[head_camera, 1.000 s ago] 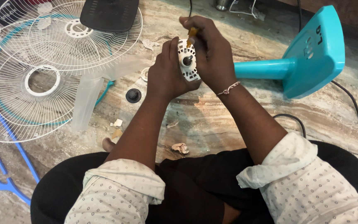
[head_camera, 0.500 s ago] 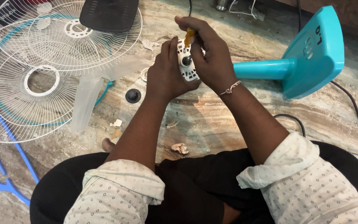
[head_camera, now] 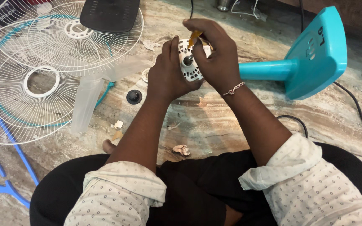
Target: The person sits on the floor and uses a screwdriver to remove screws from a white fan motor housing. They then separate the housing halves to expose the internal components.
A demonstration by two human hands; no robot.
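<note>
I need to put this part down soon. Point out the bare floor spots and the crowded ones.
Bare stone floor lies between the two forearms, below the white fan part that the left hand and right hand hold. Another patch sits below the turquoise stand, bordered by the black cable. The left is crowded: wire fan guards, black knob, scraps.

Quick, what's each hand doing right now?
Left hand: closed around the white vented fan part, holding it up.
Right hand: closed, pinching a thin orange-handled tool against that part.
</note>
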